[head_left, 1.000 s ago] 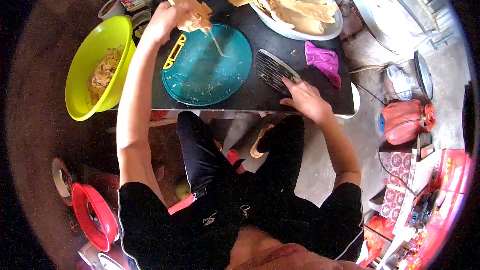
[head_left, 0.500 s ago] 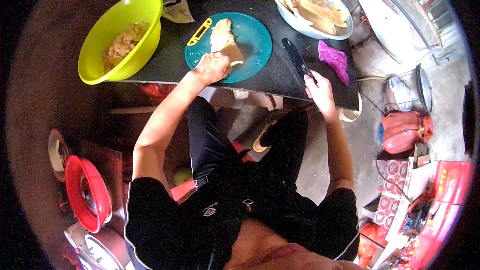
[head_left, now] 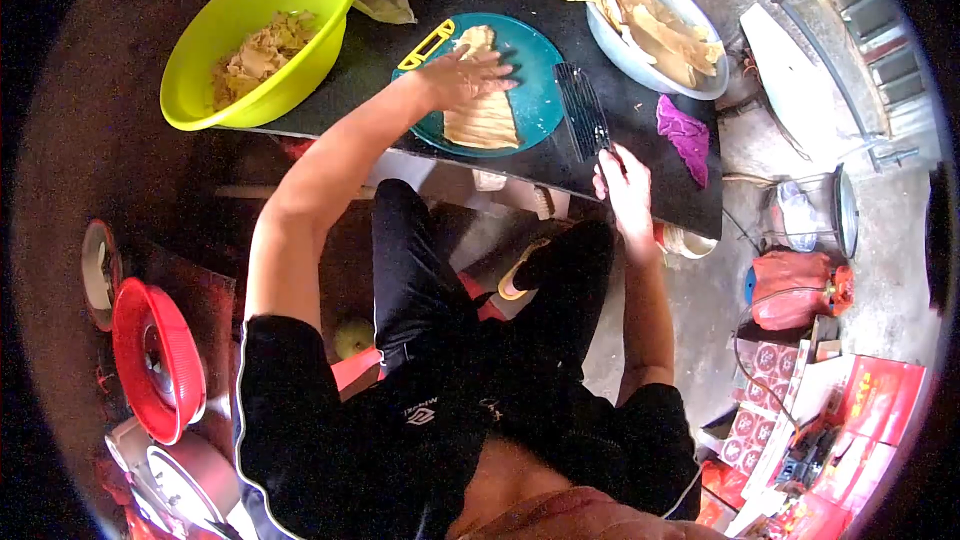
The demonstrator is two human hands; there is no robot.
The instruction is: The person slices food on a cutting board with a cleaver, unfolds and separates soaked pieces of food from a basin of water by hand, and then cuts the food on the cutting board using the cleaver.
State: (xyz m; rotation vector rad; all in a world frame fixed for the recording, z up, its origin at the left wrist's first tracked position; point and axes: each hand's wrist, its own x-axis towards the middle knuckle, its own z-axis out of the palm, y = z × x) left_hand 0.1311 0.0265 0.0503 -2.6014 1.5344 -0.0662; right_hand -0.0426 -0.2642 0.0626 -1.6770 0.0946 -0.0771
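Note:
My left hand (head_left: pixel 466 82) is spread flat over a pale yellow, ridged piece of food (head_left: pixel 482 124), which I cannot name for certain. The food lies on a round teal cutting board (head_left: pixel 543 65) with a yellow handle, and the hand covers its middle. In my right hand (head_left: pixel 627 185), the handle of a broad dark-bladed kitchen knife (head_left: pixel 581 105) is gripped. Its blade points away from me, just right of the board.
A lime-green basin (head_left: pixel 185 70) holding cut pale pieces stands at the left of the black table (head_left: pixel 345 105). At the back right, a whitish bowl (head_left: pixel 610 35) contains large folded sheets. A purple cloth (head_left: pixel 684 135) lies near the right edge.
My left hand has moved forward and spread out, uncovering the near part of the food, now flatter and wider. The knife has turned, showing more of its blade face.

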